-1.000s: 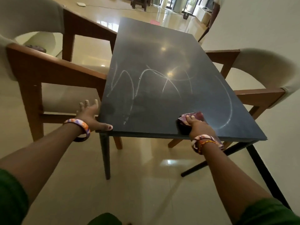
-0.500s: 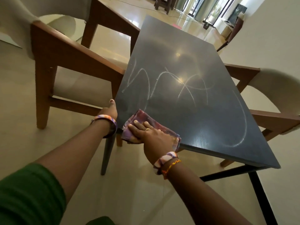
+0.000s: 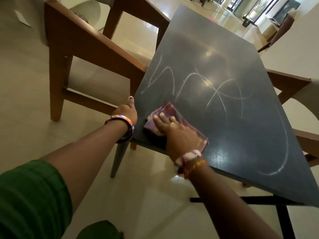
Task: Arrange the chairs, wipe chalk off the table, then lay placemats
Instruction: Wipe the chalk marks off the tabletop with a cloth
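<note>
Chalk marks (image 3: 198, 87): white scribble on the dark counter (image 3: 241, 118), uncleared. Zigzag strokes lie just ahead of the right grip and slightly to its right; one long curved stroke (image 3: 285, 135) runs well off to that grip's right, down toward the near edge. The scribble's long axis runs across the counter, left to right, so a sweep forward and then rightward looks like the way to meet it.

Cloth (image 3: 172, 116): purple patterned rag, folded, flat on the counter's near left corner. It lies under the right grip, and its far edge is just short of the nearest strokes.

Right hand (image 3: 177, 133): this grip lies fingers straight and spread, palm down, pressing the cloth onto the counter, not curled round it. It is the nearer grip to the chalk.

Left hand (image 3: 128, 111): at the counter's left edge, just left of the right grip. Thumb stretched along the edge; the fingers are hidden below, so I cannot tell how far this grip is closed or whether it holds the edge.

Wooden armchair (image 3: 86, 44): left of both grips, its arm touching or nearly touching the counter edge. A second chair (image 3: 293, 83) lies beyond the counter to the right.

Placemats: none in view.

Writing, brands, labels: none readable; the chalk forms no legible letters.
</note>
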Tool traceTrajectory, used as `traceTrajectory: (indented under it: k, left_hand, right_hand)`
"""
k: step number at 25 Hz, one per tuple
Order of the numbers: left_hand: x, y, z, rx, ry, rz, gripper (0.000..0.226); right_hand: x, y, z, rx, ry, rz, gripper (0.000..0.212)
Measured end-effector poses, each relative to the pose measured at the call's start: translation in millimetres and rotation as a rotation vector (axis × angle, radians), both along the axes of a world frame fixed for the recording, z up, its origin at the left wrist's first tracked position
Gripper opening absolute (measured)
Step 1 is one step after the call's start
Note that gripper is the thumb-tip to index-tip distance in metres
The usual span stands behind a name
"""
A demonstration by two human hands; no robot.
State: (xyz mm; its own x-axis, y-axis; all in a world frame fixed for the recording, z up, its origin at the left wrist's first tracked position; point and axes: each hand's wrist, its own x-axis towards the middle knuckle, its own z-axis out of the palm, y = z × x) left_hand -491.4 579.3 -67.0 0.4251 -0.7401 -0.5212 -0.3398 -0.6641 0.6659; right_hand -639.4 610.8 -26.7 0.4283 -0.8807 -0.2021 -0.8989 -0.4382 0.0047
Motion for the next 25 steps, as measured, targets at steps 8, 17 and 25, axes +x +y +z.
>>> traceTrajectory:
  k: [8, 17, 25]
  left_hand:
    - [2, -2, -4, 0.005, 0.017, -0.008, 0.069]
    - [5, -2, -6, 0.0, 0.059, -0.032, 0.068]
    - [5, -5, -11, -0.028, 0.008, -0.043, 0.067]
  right_hand:
    - [-1, -84, 4, -0.078, -0.027, -0.152, 0.04]
    - [2, 13, 5, -0.063, -0.057, 0.009, 0.058]
    - [12, -148, 3, -0.104, -0.106, -0.349, 0.041]
